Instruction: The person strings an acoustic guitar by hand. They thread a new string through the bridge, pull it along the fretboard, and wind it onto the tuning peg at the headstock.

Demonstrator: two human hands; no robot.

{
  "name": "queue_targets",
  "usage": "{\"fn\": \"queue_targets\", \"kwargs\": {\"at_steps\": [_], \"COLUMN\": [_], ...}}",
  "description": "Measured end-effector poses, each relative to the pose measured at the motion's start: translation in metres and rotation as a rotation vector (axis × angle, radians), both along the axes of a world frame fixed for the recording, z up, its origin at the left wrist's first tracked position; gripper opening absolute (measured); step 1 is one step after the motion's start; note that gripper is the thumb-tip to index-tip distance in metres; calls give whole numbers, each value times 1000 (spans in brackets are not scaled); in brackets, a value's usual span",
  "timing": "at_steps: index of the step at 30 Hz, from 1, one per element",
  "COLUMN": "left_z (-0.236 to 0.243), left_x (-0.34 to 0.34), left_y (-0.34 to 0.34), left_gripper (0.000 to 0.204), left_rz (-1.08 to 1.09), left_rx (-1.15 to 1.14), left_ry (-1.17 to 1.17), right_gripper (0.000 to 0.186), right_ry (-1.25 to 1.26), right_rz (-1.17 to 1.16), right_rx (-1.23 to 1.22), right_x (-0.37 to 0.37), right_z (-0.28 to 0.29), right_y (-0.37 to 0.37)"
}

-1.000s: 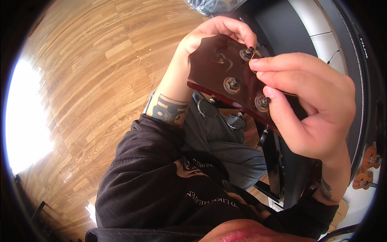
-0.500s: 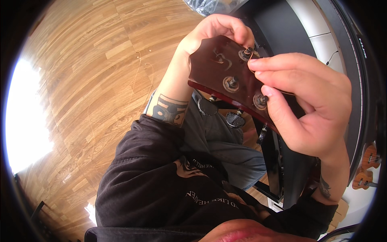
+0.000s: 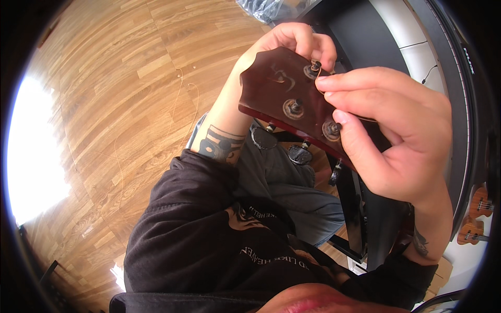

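A dark red-brown guitar headstock (image 3: pixel 266 91) is angled in front of me, with three worn metal posts on its face and black tuning knobs (image 3: pixel 299 154) along the lower edge. My left hand (image 3: pixel 292 41) is curled round the far side of the headstock, its fingertips near the upper post (image 3: pixel 314 69) and partly hidden. My right hand (image 3: pixel 394 133) pinches a thin bronze-coloured string (image 3: pixel 319 73) beside that post between index and middle fingertips, its thumb resting by the lower right post (image 3: pixel 332 130).
A black keyboard instrument (image 3: pixel 456 78) curves along the right. Small wooden ukuleles (image 3: pixel 472 229) are at the lower right. A plastic-wrapped bundle (image 3: pixel 266 8) lies at the top. Loose strings trail on the wooden floor (image 3: pixel 120 104). My jeans (image 3: pixel 292 208) are below the headstock.
The headstock and my right hand have shifted slightly left. The fingers of my left hand have changed their curl at the far edge, with more of them showing above the upper post.
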State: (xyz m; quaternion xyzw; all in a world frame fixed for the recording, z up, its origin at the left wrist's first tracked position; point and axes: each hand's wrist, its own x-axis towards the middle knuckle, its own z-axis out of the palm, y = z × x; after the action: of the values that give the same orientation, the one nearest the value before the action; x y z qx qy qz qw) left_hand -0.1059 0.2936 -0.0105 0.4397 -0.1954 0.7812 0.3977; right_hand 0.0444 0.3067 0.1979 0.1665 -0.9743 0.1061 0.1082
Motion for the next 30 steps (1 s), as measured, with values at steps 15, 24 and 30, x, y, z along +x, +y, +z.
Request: {"fn": "queue_targets", "kwargs": {"at_steps": [15,24,30], "left_z": [-2,13,-4], "left_x": [-2,-5,0], "left_y": [-3,-10,-16], "left_gripper": [35,29,43], "left_rz": [130,4,114], "left_rx": [-106,-149,-229], "left_ry": [-21,11,42], "right_gripper": [22,23,23], "right_ry": [28,35,37], "right_rz": [-3,8,-1], "right_rx": [-16,-35,-32], "right_x": [1,1,2], "right_z": [-1,-2,-3], "right_y": [4,5,5]}}
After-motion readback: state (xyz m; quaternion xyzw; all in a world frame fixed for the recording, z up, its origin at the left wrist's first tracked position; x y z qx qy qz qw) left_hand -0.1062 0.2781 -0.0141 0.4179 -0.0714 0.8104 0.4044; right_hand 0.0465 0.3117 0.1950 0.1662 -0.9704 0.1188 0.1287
